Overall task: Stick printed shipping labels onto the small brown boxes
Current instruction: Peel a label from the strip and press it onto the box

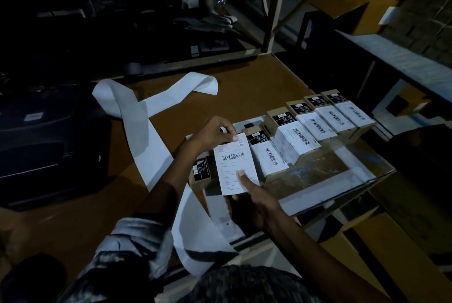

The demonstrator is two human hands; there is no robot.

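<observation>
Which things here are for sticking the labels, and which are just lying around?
For the job: label held by both hands, left and right; brown boxes; backing strip.
Lying about: dark machine; big cardboard box; shelf frame.

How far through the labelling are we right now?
Done: five brown boxes in the row already carry white barcode labels. In hand: the left hand pinches the top of a label while the right hand holds its bottom edge over the nearest box. That one isn't stuck down yet.
</observation>
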